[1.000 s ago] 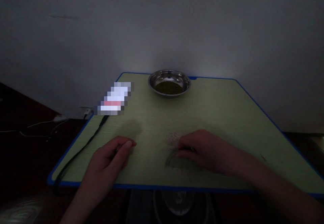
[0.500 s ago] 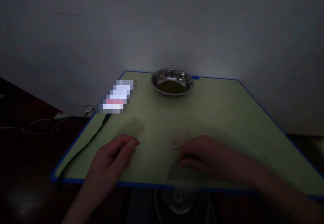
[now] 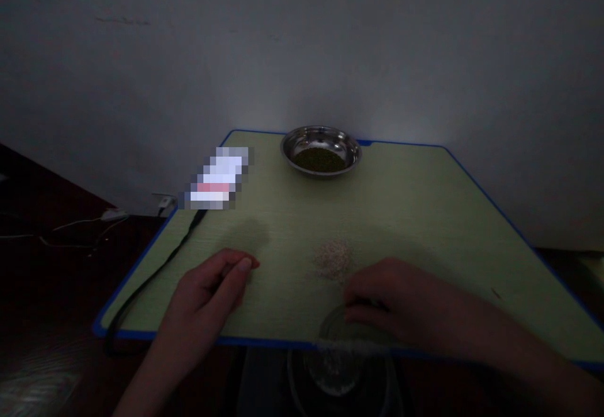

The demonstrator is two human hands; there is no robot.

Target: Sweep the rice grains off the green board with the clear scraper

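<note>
My right hand (image 3: 382, 294) is closed at the rim of a clear round container (image 3: 333, 326) that overlaps the table's front edge. Pale specks like grains show along its lower side. Just beyond my right fingers lies a small heap of pale, rice-like grains (image 3: 333, 258). My left hand (image 3: 212, 294) hovers over the left front of the table, thumb pressed against the curled forefinger; whatever may be in that pinch is too small to make out. Below the edge, a dark round vessel (image 3: 295, 382) has whitish grains inside, dim and partly hidden.
At the back of the pale green table (image 3: 406, 197) stands a steel bowl (image 3: 352, 165) with small green beans. A bright, pixelated phone-like screen (image 3: 219, 178) lies at the left, and a black cable (image 3: 155, 275) runs from it over the front edge. A wall (image 3: 302, 46) closes off the back.
My right hand has shifted slightly right and toward me, away from the heap, with the clear container moving a little too. More of the heap shows. My left hand has stayed in place.
</note>
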